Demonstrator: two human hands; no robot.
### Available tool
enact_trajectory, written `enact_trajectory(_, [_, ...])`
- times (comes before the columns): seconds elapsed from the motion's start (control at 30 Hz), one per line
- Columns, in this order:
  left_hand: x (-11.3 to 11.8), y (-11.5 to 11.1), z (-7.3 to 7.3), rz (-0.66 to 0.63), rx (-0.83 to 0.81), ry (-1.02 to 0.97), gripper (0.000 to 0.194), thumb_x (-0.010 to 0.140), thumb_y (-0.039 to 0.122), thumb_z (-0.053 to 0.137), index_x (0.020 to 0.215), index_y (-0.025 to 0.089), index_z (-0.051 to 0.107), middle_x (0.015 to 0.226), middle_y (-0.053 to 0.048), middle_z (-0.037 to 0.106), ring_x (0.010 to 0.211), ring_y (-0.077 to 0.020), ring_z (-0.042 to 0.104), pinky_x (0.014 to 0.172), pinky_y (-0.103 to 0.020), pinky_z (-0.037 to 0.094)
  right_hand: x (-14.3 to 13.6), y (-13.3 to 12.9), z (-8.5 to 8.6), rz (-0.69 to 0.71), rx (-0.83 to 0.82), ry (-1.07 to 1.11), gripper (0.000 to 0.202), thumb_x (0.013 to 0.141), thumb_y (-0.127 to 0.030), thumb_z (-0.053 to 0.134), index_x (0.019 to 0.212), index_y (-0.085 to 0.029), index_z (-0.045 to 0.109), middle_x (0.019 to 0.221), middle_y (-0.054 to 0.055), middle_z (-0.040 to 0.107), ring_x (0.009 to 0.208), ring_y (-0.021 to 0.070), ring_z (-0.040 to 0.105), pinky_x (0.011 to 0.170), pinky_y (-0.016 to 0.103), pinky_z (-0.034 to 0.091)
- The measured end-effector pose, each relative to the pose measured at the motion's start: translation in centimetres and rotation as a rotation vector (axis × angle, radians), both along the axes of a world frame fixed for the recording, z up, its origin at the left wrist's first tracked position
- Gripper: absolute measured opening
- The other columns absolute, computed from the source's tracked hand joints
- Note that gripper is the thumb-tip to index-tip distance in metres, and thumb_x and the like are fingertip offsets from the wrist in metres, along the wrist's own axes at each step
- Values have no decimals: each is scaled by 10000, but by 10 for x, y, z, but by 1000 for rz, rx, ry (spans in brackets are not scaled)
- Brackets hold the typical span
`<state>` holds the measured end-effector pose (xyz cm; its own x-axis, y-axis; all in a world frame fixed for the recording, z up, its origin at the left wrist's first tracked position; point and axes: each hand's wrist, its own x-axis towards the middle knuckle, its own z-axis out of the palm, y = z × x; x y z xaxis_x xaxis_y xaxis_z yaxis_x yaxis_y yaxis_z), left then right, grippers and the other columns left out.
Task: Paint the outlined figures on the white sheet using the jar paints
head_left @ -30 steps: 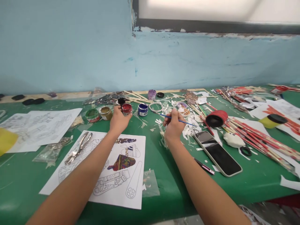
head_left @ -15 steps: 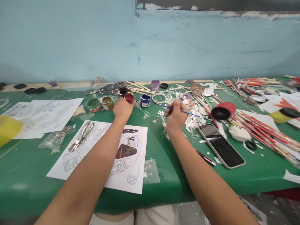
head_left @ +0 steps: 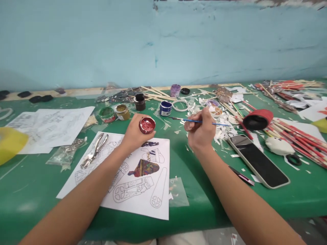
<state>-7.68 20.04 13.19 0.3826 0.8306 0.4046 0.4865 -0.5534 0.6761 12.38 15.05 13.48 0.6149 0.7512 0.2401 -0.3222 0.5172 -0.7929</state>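
My left hand (head_left: 135, 134) is closed around a small jar of red paint (head_left: 147, 125), tilted so that its open mouth faces me. In my right hand (head_left: 202, 131) is a thin blue paintbrush (head_left: 191, 120), its dark tip pointing left toward the jar but apart from it. Below my left hand lies a white sheet of line drawings (head_left: 153, 214), with one bell-like shape (head_left: 145, 168) painted in dark mixed colours. Silver pliers (head_left: 94, 151) rest on the sheet's left part. Behind my hands stand open jars of blue (head_left: 166, 109), yellow-brown (head_left: 122, 113), green (head_left: 107, 115) and dark brown paint (head_left: 139, 103).
A phone (head_left: 259, 161) and a utility knife (head_left: 241, 176) lie at right, near paper scraps (head_left: 223, 127) and red-striped sticks (head_left: 301, 141). A red cup (head_left: 258, 119) lies on its side. More printed sheets (head_left: 58, 124) and a plastic bag (head_left: 67, 151) are at left.
My left hand has lifted the red paint jar from the row and brought it nearer, tilting it toward me. My right hand still holds the brush. The view has shifted slightly left.
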Motion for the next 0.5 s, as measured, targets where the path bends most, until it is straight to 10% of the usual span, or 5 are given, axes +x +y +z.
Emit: enact_trajectory(0.5, [-2,0,-9,-205,-186,190,467,622,309,768,1050,241,594,1021,4,695,916,-227,652,789,-333,479,-22,-16,-6,-68,-82,-632,457,878,-444,624,490,-207,573,403,-50,508,365,69,466,403,220,370])
